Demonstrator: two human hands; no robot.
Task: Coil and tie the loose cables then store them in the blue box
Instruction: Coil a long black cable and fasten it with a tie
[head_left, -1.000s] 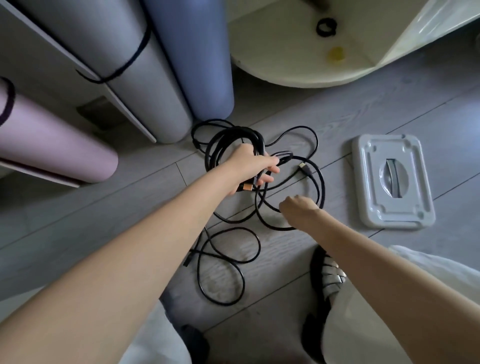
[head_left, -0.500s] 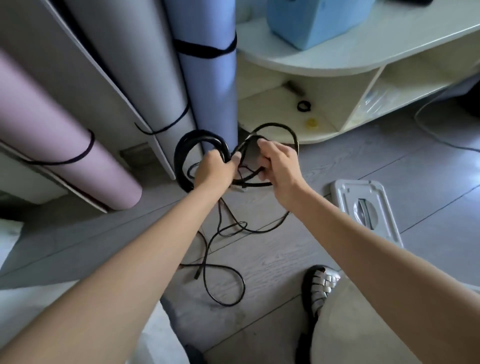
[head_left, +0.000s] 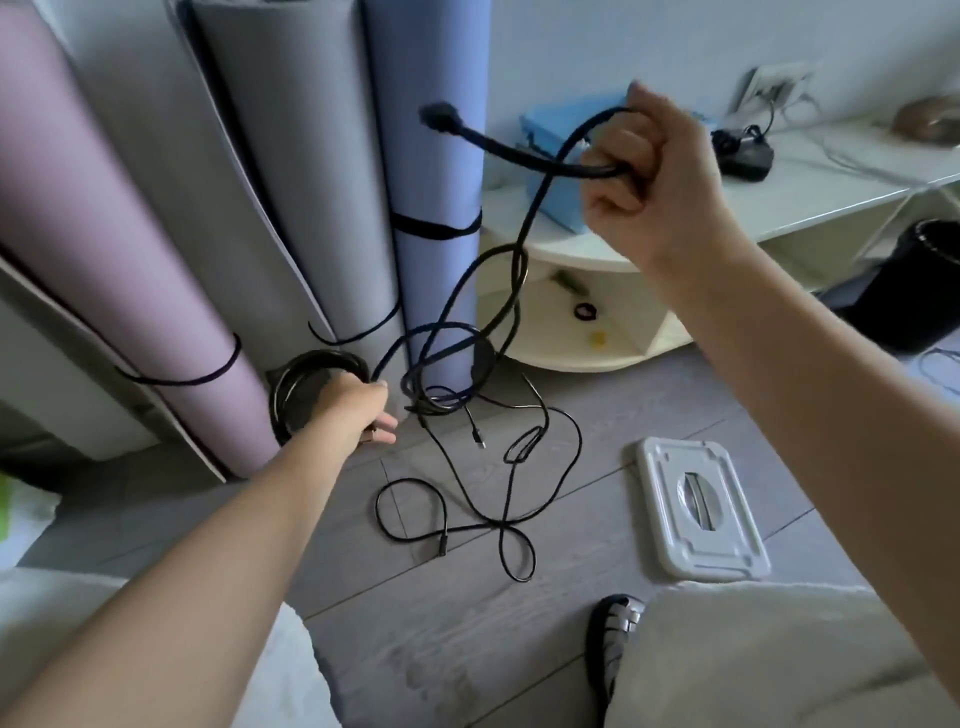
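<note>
My left hand (head_left: 358, 413) grips a coiled bundle of black cable (head_left: 296, 387) low near the floor, in front of the rolled mats. My right hand (head_left: 641, 166) is raised high and grips the thick black cable (head_left: 524, 150) near its plug end (head_left: 439, 115); the rest of that cable hangs down in loops to the floor. A thinner black cable (head_left: 498, 519) lies loose in loops on the grey floor between my arms. The blue box (head_left: 556, 135) stands on the white shelf behind my right hand, partly hidden by it.
Pink (head_left: 104, 249), grey (head_left: 291, 171) and blue (head_left: 431, 57) rolled mats lean at the left. A white lid (head_left: 701, 506) lies on the floor at the right. The white shelf unit (head_left: 810, 192) holds a black adapter (head_left: 743, 150); a black bin (head_left: 930, 280) stands beyond. My sandalled foot (head_left: 613, 634) is below.
My right hand has risen up and to the right, pulling the thick cable's end out of the tangle. My left hand has dropped lower with the coil. The view has tilted upward.
</note>
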